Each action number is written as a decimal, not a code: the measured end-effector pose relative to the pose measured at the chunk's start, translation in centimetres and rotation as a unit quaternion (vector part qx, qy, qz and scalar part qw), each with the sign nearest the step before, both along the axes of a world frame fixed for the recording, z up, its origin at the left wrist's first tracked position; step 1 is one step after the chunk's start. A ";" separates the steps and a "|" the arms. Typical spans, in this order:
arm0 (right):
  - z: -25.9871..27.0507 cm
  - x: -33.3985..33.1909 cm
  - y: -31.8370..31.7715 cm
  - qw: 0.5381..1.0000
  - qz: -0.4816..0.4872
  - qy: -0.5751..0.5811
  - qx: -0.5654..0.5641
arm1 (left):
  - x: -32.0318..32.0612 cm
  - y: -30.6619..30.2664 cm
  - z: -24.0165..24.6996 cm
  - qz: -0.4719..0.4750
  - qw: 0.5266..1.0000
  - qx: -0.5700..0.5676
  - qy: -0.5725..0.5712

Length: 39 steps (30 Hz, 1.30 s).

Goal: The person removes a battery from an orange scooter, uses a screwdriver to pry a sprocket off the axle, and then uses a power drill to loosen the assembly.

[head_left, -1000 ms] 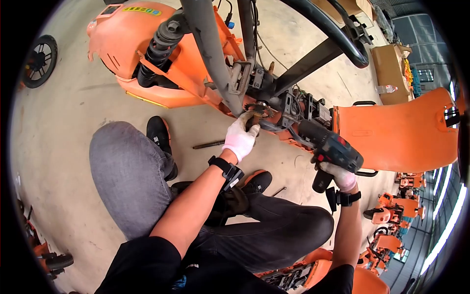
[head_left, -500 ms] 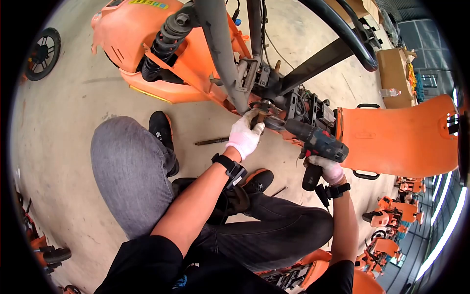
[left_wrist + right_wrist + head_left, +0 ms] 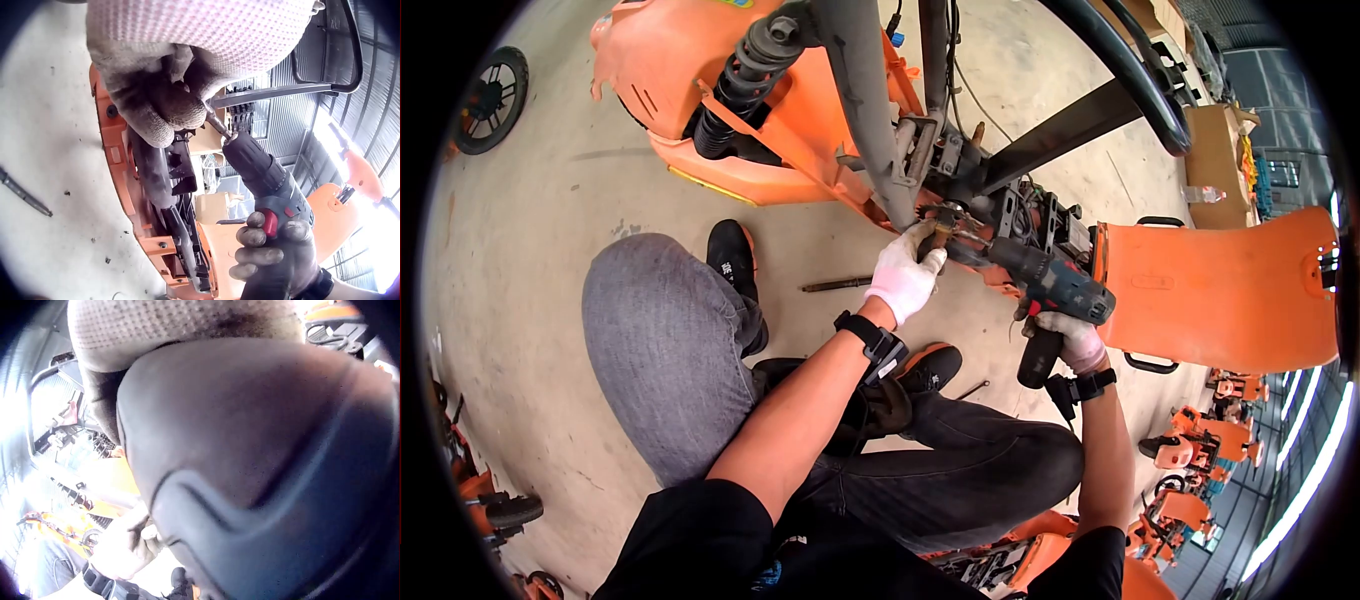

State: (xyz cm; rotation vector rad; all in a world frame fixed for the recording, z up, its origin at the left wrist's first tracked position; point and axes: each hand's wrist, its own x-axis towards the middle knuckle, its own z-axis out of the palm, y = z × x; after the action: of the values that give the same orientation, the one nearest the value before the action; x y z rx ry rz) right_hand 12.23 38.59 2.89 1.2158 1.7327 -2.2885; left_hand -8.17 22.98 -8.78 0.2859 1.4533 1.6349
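Note:
My gloved left hand (image 3: 903, 278) pinches a rusty brown metal piece (image 3: 941, 236) against the scooter's frame, beside a small toothed wheel. In the left wrist view its curled fingers (image 3: 156, 131) largely hide that piece. My gloved right hand (image 3: 1075, 340) grips a cordless drill (image 3: 1072, 290) by its handle, index finger at the red trigger (image 3: 270, 222). The drill's chuck (image 3: 250, 159) points at the left hand, and its bit (image 3: 217, 123) reaches right to the left fingertips. In the right wrist view the drill's housing (image 3: 250, 437) fills most of the picture.
The stripped orange scooter (image 3: 740, 180) lies ahead, with a grey frame tube (image 3: 865, 110) and black bar above the hands. An orange seat (image 3: 1215, 290) is at right. On the floor are a dark rod (image 3: 837, 284) and a wrench (image 3: 973, 390). Other orange scooters (image 3: 1200, 440) stand at right.
The drill in my right hand has swung left and its front end now meets the left hand's spot. My left hand keeps its hold on the rusty piece. The head view has shifted slightly.

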 end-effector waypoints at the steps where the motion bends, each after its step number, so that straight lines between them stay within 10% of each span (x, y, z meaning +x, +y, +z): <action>1: 0.0 -0.1 0.0 1.000 0.001 -0.001 -0.001 | 0.0 -0.1 0.1 -0.001 1.000 -0.005 0.005; 26: 0.1 -0.4 0.0 1.000 -0.020 0.001 -0.013 | -0.5 -0.1 -0.4 -0.065 0.997 -0.024 0.044; 34: 1.4 -0.6 1.4 0.968 0.098 -0.062 0.224 | -0.2 0.1 -1.4 -0.049 0.995 -0.011 0.090; 39: 3.0 -1.5 1.2 0.969 0.112 -0.120 0.187 | -0.4 -0.1 -1.0 -0.049 0.994 -0.028 0.090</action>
State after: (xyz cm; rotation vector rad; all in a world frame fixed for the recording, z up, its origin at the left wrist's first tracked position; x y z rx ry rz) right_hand 10.71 39.75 5.87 1.2079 2.1369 -1.6654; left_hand -8.56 22.90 -9.74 0.4756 1.5906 1.5176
